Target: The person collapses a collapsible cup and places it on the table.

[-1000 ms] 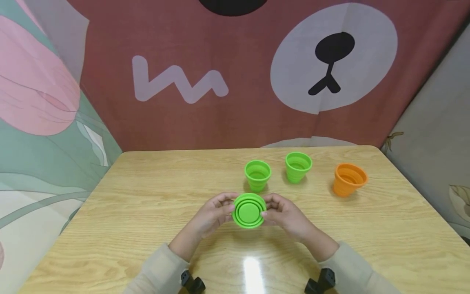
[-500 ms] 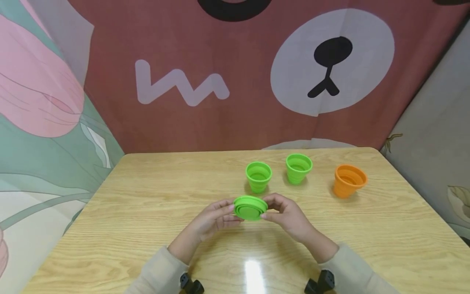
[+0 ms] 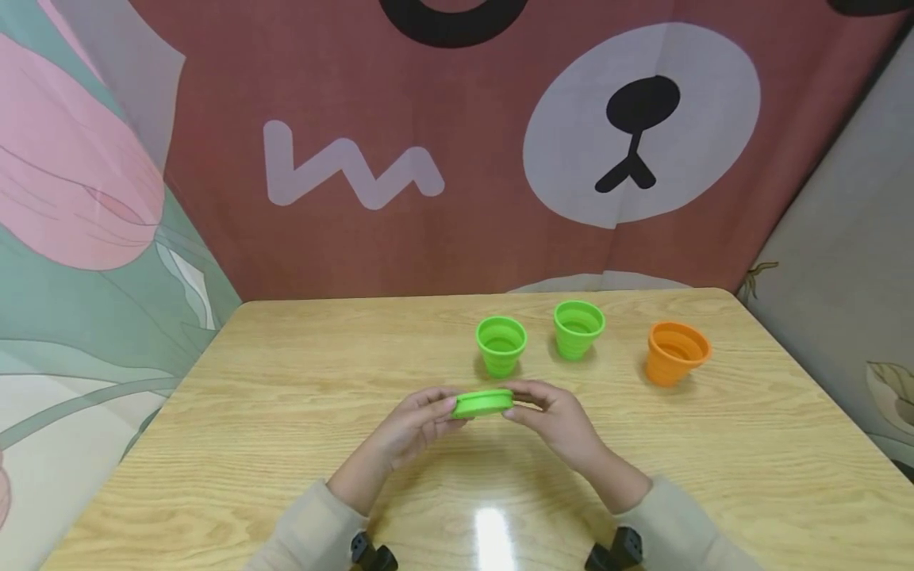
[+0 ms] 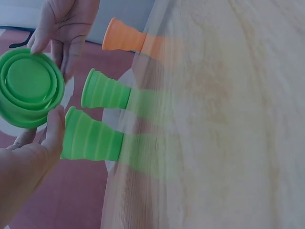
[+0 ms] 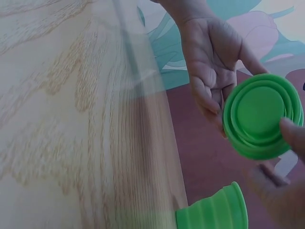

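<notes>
A green collapsible cup (image 3: 483, 403), folded flat into a disc, is held above the table between both hands. My left hand (image 3: 417, 426) pinches its left edge, thumb against the near side and fingers behind. On the opposite edge my right hand (image 3: 557, 419) grips it between thumb and fingers. Concentric rings of the folded cup (image 4: 29, 86) show in the left wrist view, and the same ringed face of the cup (image 5: 259, 114) appears in the right wrist view. Just behind the hands stands an extended green cup (image 3: 501, 346).
A second extended green cup (image 3: 578, 329) stands farther back and right. To its right is an orange cup (image 3: 676, 353), also extended. The wooden table (image 3: 286, 373) ends at a back edge against a printed curtain (image 3: 357, 254).
The folded green cup has tilted from facing the head camera to nearly edge-on. Both hands keep hold of it and have barely shifted. The standing cups have stayed in place.
</notes>
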The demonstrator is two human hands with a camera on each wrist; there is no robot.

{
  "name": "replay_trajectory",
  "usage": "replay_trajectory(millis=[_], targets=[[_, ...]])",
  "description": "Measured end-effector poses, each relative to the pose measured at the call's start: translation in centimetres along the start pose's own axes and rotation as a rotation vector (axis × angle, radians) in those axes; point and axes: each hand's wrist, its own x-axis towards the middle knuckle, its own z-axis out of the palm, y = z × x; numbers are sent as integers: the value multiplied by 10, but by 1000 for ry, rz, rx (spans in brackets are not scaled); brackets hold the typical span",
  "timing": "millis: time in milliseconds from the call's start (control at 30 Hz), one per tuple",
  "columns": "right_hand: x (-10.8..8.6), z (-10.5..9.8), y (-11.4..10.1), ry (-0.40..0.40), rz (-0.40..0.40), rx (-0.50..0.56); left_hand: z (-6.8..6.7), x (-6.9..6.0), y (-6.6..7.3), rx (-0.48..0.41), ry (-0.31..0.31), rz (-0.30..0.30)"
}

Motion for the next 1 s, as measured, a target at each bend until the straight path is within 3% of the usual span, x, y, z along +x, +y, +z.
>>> replay_trajectory(millis=[133, 333, 467, 767, 1000], targets=[[1, 2, -1, -2, 44, -5, -1, 1, 0, 24, 36, 5], [2, 0, 0, -108, 48, 156, -3, 0, -1, 58, 91, 0], [3, 0, 1, -128, 43, 251, -3, 0, -1, 102, 113, 9], [7, 4, 3, -122, 34, 273, -6, -1, 1, 163, 66, 116], [8, 4, 6, -143, 42, 289, -6, 0, 8, 255, 37, 90]])
